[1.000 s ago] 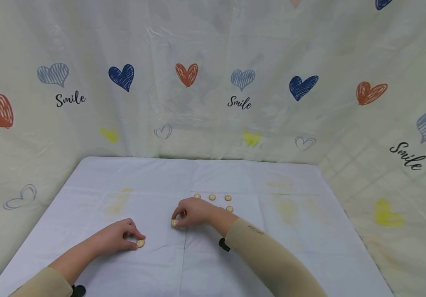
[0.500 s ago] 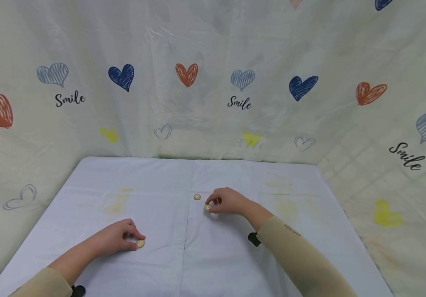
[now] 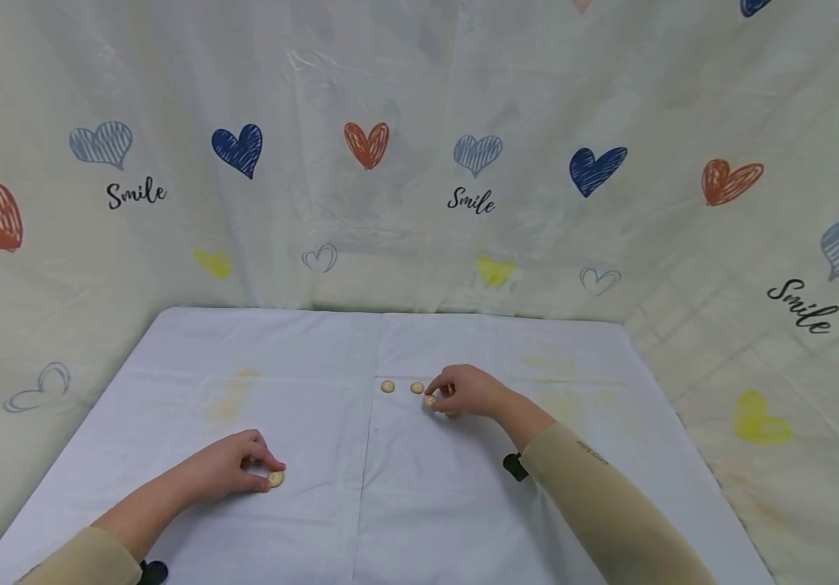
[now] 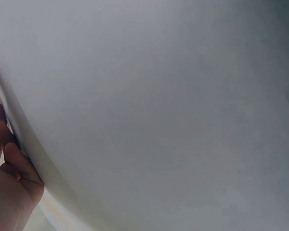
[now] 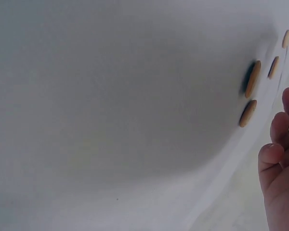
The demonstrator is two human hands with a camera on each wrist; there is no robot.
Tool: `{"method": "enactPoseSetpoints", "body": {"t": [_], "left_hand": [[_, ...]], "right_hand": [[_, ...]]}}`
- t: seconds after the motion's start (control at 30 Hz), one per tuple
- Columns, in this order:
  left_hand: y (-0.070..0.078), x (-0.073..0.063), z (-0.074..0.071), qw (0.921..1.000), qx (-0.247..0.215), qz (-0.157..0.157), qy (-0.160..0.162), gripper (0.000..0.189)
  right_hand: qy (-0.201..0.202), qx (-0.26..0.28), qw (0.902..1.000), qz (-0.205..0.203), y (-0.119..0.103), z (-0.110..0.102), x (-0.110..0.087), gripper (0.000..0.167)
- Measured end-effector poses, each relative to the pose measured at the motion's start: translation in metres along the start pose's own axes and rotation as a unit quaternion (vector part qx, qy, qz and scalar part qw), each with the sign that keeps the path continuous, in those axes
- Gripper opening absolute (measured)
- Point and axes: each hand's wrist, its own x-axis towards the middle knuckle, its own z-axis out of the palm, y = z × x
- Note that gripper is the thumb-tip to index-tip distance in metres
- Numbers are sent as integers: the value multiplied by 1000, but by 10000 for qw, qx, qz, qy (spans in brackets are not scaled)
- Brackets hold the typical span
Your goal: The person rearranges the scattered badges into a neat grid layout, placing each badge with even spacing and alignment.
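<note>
My left hand (image 3: 232, 465) stays low over the table at the left, pinching a small round wooden button (image 3: 276, 478) between thumb and forefinger. Farther back, right of the middle, my right hand (image 3: 466, 390) holds another wooden button (image 3: 430, 400) at its fingertips. That one is close in front of a button (image 3: 417, 388) lying on the cloth. One more button (image 3: 387, 387) lies to its left. Under the right hand a further button (image 3: 451, 415) shows only in part. From the right wrist, several buttons (image 5: 253, 79) appear flat on the cloth beside the fingers (image 5: 281, 127).
A white cloth (image 3: 302, 536) with faint yellow stains and fold lines covers the table. Behind and beside it hangs a pale curtain (image 3: 419, 227) printed with hearts and "Smile". Both forearms, in tan sleeves (image 3: 609, 504), reach in from the near edge.
My right hand has carried its button right and farther back, from the middle of the table to the lying buttons, slowing in the last half second. My left hand has kept still.
</note>
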Motion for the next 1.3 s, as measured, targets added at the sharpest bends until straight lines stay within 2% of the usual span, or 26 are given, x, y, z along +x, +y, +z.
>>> {"method": "enactPoseSetpoints", "body": {"t": [0.1, 0.3, 0.47, 0.73, 0.87, 1.0, 1.13, 1.3], "left_hand": [[1, 0, 0, 10000, 8, -3, 7, 25], [1, 0, -1, 10000, -2, 4, 22, 24], [2, -1, -2, 10000, 15, -19, 20, 24], [3, -1, -2, 10000, 36, -1, 22, 24], [1, -1, -1, 10000, -2, -3, 24, 25], [-2, -1, 0, 10000, 16, 10, 48, 25], [-5, 0, 1, 10000, 22, 9, 38, 25], [-5, 0, 2, 10000, -49, -25, 2, 26]], "right_hand": [[-194, -370, 9990, 138, -3, 4, 6, 17], [-314, -934, 9946, 318, -9, 10, 13, 21], [-360, -1182, 9920, 246, -17, 12, 16, 24], [-262, -1289, 9913, 112, -26, 15, 15, 26], [-252, -1087, 9937, 103, -26, 13, 12, 27], [-194, -545, 9978, 327, -23, 8, 8, 30], [-100, -81, 9986, 515, -14, 0, 0, 30], [86, 151, 9983, 549, 1, -9, -15, 30]]}}
